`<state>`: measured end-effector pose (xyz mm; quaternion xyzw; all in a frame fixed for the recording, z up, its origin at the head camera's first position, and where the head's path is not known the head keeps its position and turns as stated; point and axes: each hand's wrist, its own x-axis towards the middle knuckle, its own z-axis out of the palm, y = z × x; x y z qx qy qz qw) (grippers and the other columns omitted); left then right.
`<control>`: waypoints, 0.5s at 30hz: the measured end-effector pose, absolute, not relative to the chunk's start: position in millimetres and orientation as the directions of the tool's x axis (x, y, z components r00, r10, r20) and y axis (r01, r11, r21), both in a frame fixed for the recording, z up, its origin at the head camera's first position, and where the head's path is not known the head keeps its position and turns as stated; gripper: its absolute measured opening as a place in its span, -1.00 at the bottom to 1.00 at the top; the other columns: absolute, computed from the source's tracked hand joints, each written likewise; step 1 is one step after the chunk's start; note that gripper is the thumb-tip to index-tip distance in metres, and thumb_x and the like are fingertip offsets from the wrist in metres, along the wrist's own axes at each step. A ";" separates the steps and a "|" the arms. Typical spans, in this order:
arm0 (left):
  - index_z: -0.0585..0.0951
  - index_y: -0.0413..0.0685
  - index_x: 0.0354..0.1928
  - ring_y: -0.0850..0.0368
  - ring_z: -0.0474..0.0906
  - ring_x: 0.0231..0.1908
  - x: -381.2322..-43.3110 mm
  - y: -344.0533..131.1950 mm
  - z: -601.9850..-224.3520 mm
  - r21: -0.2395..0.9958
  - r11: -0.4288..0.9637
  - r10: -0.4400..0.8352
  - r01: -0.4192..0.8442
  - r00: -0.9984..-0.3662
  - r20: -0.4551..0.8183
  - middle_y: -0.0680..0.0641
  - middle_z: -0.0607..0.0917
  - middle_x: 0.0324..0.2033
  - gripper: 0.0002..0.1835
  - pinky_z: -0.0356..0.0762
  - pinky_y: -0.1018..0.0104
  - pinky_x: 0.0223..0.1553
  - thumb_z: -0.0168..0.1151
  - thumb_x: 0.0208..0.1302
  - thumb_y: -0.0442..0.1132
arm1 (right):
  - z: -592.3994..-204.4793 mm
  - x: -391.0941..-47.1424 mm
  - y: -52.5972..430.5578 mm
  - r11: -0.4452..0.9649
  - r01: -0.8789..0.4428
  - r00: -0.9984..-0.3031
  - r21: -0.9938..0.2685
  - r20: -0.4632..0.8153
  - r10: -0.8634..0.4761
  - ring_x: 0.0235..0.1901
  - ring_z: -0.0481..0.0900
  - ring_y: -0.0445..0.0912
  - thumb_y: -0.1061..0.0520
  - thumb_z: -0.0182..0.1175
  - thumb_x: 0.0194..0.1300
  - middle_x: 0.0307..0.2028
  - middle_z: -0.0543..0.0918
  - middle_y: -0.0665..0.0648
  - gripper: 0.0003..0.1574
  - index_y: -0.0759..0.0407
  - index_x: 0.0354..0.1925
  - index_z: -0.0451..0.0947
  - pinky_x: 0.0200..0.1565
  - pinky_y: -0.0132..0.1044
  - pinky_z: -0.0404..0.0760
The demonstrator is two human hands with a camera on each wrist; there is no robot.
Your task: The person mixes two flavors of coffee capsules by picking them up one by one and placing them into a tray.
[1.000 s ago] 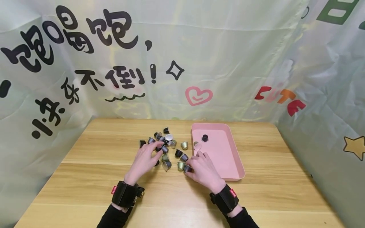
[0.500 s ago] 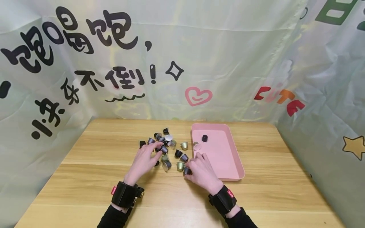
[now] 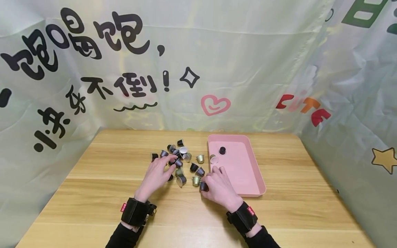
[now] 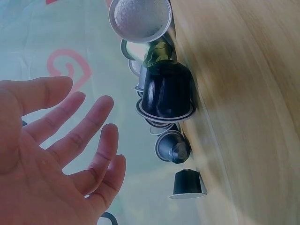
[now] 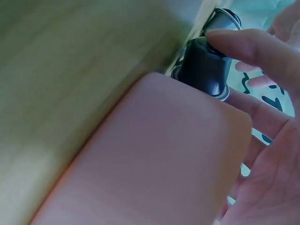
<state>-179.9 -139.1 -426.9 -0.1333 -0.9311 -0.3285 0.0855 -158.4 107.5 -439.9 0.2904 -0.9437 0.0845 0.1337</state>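
While the right hand (image 3: 221, 188) is pinching a dark coffee pod (image 3: 203, 186) beside the pink tray (image 3: 243, 172), the left hand (image 3: 156, 175) is hovering, fingers loosely spread, near loose pods (image 3: 179, 163) lying on the desk (image 3: 294, 206).

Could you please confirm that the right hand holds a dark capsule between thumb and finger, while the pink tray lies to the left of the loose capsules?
Not quite: the pink tray lies to the right of the loose capsules, as the head view shows. The right hand does hold a dark capsule between thumb and finger.
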 end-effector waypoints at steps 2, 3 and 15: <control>0.56 -0.02 0.26 -0.19 0.56 0.08 -179.7 -139.8 -427.0 0.587 0.750 0.193 0.306 -0.949 0.249 -0.12 0.74 0.07 -0.58 0.49 -0.21 0.12 0.22 0.40 -0.19 | -436.9 -157.9 107.8 0.816 -0.568 -0.801 -0.104 0.297 -0.520 -0.40 0.25 -0.13 0.01 0.51 -0.13 -0.50 0.69 -0.10 -0.79 -0.08 -0.51 0.64 -0.18 -0.23 0.18; 0.56 -0.02 0.26 -0.19 0.56 0.08 -179.7 -140.1 -426.8 0.588 0.749 0.193 0.306 -0.949 0.249 -0.12 0.74 0.07 -0.59 0.48 -0.21 0.12 0.21 0.40 -0.18 | -435.0 -157.7 107.9 0.815 -0.567 -0.804 -0.119 0.294 -0.516 -0.39 0.25 -0.13 0.00 0.51 -0.13 -0.49 0.70 -0.10 -0.80 -0.07 -0.48 0.67 -0.17 -0.22 0.18; 0.57 -0.03 0.26 -0.19 0.58 0.04 -180.3 -140.3 -426.4 0.592 0.749 0.191 0.297 -0.953 0.237 -0.13 0.75 0.05 -0.59 0.50 -0.14 0.08 0.23 0.38 -0.22 | -413.6 -160.1 117.8 0.807 -0.566 -0.800 -0.166 0.345 -0.490 -0.27 0.38 -0.11 -0.01 0.51 -0.10 -0.40 0.74 -0.10 -0.71 -0.02 -0.34 0.72 -0.08 -0.12 0.27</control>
